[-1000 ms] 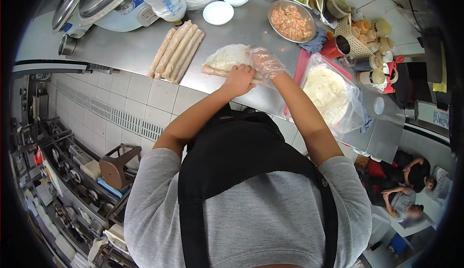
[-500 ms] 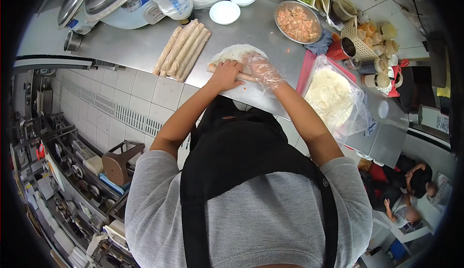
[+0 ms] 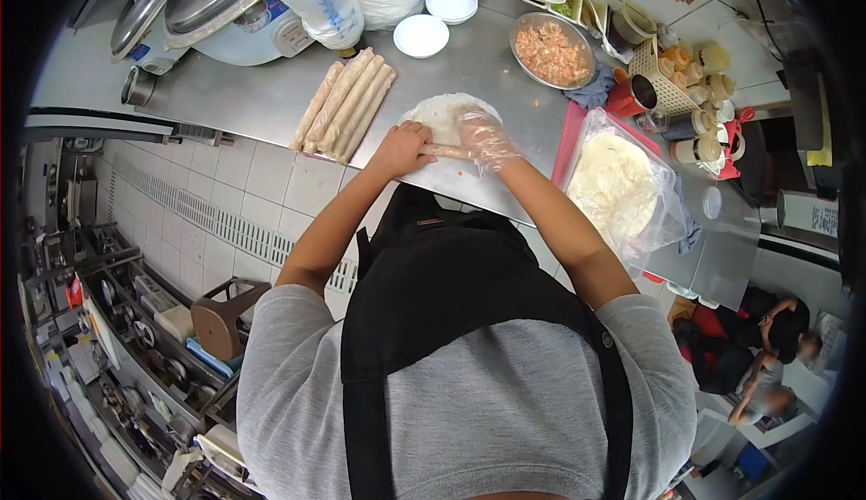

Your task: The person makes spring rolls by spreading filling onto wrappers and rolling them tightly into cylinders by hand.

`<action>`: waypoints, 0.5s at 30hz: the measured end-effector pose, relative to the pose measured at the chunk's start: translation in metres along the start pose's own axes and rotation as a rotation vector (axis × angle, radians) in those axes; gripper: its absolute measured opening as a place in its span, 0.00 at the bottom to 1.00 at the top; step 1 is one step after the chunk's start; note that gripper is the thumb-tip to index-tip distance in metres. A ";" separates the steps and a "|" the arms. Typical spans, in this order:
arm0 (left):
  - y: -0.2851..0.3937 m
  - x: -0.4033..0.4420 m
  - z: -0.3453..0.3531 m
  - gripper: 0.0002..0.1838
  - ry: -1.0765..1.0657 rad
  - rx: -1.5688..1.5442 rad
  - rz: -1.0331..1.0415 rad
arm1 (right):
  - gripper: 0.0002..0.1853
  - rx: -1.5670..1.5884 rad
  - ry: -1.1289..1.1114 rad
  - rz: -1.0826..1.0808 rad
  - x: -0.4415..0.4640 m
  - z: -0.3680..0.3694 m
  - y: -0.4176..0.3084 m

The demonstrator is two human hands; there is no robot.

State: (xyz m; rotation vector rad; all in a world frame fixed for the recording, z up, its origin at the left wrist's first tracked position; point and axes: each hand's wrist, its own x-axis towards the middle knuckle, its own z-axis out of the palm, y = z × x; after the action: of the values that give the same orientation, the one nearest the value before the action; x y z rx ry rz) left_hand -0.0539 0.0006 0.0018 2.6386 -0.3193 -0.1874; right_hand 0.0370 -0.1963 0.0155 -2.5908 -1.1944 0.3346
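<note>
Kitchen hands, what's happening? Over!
Bare left hand, plastic-gloved right hand: both on partly rolled wrapper. Long rolls apart, to the left. Nothing visibly blocking.

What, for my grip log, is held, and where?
A partly rolled wrapper: bare left hand on its roll's left end, gloved right hand over the right.

Bright light is washing over the steel counter point(image 3: 492, 58) around the grip and glinting off the gloved right hand point(image 3: 487, 137); far outward, lines are bending and corners lying black.
</note>
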 end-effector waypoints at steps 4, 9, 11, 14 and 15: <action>0.001 -0.006 0.008 0.20 0.094 0.025 0.009 | 0.23 0.095 0.018 -0.063 -0.006 0.020 -0.029; 0.000 -0.012 0.007 0.21 0.112 0.053 0.030 | 0.20 0.025 0.159 -0.218 -0.025 0.068 0.010; -0.002 -0.013 0.009 0.20 0.117 0.053 0.031 | 0.19 0.077 0.191 -0.172 -0.050 0.050 0.022; -0.002 -0.008 0.008 0.19 0.151 0.041 0.040 | 0.17 0.165 0.187 -0.050 -0.076 0.024 0.032; -0.001 -0.009 0.005 0.19 0.171 0.028 0.039 | 0.16 0.210 0.145 0.024 -0.081 0.016 0.031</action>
State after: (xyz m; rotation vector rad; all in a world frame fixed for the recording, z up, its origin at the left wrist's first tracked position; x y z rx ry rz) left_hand -0.0631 0.0016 -0.0029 2.6512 -0.3174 0.0554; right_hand 0.0029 -0.2756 -0.0027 -2.4049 -1.0218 0.2573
